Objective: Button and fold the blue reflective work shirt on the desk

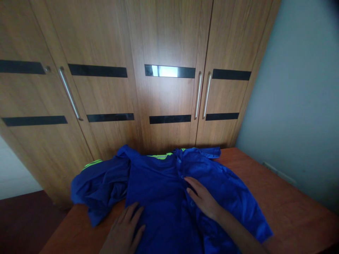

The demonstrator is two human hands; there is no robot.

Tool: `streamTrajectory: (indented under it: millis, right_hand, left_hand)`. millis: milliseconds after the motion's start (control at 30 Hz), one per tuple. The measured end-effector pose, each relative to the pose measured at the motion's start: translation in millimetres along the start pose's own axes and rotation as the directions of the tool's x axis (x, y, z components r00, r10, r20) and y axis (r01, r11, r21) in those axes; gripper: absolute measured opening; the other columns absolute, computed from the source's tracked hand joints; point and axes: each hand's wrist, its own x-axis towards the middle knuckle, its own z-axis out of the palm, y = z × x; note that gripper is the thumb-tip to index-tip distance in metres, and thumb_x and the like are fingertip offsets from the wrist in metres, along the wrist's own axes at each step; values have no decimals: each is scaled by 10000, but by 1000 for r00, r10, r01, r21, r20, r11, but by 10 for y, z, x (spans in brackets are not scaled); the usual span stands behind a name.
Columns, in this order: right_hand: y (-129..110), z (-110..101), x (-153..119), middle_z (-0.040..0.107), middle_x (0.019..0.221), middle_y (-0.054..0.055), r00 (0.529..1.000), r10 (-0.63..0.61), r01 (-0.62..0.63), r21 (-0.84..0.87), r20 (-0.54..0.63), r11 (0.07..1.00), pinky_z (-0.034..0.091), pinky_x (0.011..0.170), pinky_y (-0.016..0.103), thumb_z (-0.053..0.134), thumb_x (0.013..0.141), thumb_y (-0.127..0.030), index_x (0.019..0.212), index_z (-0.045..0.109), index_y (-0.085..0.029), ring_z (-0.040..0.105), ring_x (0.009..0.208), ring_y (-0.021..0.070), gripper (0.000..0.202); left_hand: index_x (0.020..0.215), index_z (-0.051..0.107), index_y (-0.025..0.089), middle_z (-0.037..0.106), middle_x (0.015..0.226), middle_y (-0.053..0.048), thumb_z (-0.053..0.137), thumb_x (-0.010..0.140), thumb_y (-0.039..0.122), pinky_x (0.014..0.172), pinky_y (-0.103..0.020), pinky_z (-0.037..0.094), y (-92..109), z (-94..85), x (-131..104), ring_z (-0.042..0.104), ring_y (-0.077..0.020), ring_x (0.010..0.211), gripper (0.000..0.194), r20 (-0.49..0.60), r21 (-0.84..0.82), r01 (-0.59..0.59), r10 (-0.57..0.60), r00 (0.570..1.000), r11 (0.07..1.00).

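Observation:
A blue button-front jacket point(159, 190) with yellow-green trim lies spread on the reddish-brown wooden surface point(288, 211). My left hand point(123, 227) rests at its lower left edge, fingers spread and partly on the cloth. On the button strip point(180, 165) near the middle lies my right hand point(203, 199), its fingers stretched out and its thumb apart from them. One sleeve point(106, 183) is bunched at the left and hangs over the surface's edge. The right side of the jacket fans out under my right forearm. Its lower end runs out of view.
A wooden wardrobe point(169, 95) with black strips and metal handles point(198, 95) stands right behind the surface. A pale wall point(296, 98) borders the right side. Dark floor point(23, 222) shows at the lower left, past the surface's left edge.

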Motion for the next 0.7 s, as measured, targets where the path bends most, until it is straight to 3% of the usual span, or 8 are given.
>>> streamTrajectory:
  millis: [200,300,400,500,600,700]
  right_hand:
    - [-221,215,-124,301,1532,95,979,-42,87,-223,200,971,161,1140,548,464,911,-395,1429,397,-254,239,1412,293,541]
    - [-168,222,-36,391,1485,114,983,-60,91,-178,171,980,241,1126,503,502,889,-450,1441,375,-229,332,1371,289,608]
    - [-20,161,296,566,1331,126,1000,22,-24,-87,-19,996,369,1072,392,443,919,-414,1369,476,-168,506,1243,238,514]
    - [138,112,780,570,1316,150,981,121,-136,-87,-151,987,355,1080,403,335,945,-282,1333,500,-120,501,1251,237,452]
    - [177,151,1217,539,1340,182,970,154,-176,-106,-190,979,349,1077,422,344,934,-253,1352,460,-76,482,1270,258,469]
    - [63,298,1451,519,1370,149,982,111,-133,-143,-154,981,350,1071,389,394,927,-278,1349,468,-126,460,1287,234,455]
  left_hand:
    - [1281,583,266,541,1390,-77,461,870,456,1073,-439,413,6,10,-6,515,-289,1258,468,1,28,-2,2,1000,1000]
    - [1279,586,273,527,1404,-74,459,871,457,1077,-431,412,4,20,-19,510,-291,1263,465,1,27,-8,8,1000,1000]
    - [1267,597,271,541,1390,-79,465,872,447,1073,-439,420,5,30,-34,520,-300,1252,452,-14,20,-11,11,1000,1000]
    - [1278,590,258,534,1396,-92,452,883,443,1069,-443,424,13,32,-49,514,-301,1258,457,-17,32,-15,16,1000,999]
    - [1296,573,265,526,1404,-87,448,891,431,1067,-441,425,15,39,-65,507,-290,1267,455,-24,63,-19,21,999,998]
    - [1286,577,281,549,1384,-73,471,889,402,1030,-438,465,1,53,-80,538,-279,1238,428,-69,92,-40,47,996,995]
